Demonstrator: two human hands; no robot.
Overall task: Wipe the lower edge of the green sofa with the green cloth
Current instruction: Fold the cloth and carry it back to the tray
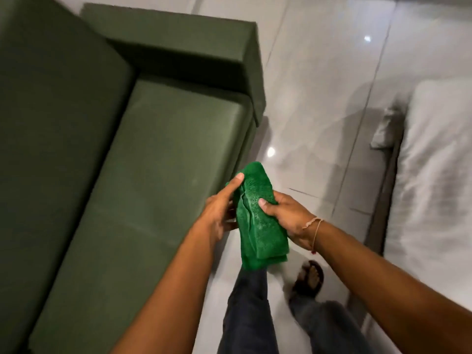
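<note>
The green sofa fills the left half of the view, its seat cushion running down toward me and its armrest at the top. Both hands hold a folded bright green cloth upright in the air, over the floor just right of the seat's front edge. My left hand grips the cloth's left side with the thumb near its top. My right hand grips the right side; a thin thread band circles that wrist. The sofa's lower edge is hidden below the seat front.
Glossy pale floor tiles run between the sofa and a bed with white bedding on the right. My legs in dark jeans and a sandalled foot stand on the tiles below the cloth.
</note>
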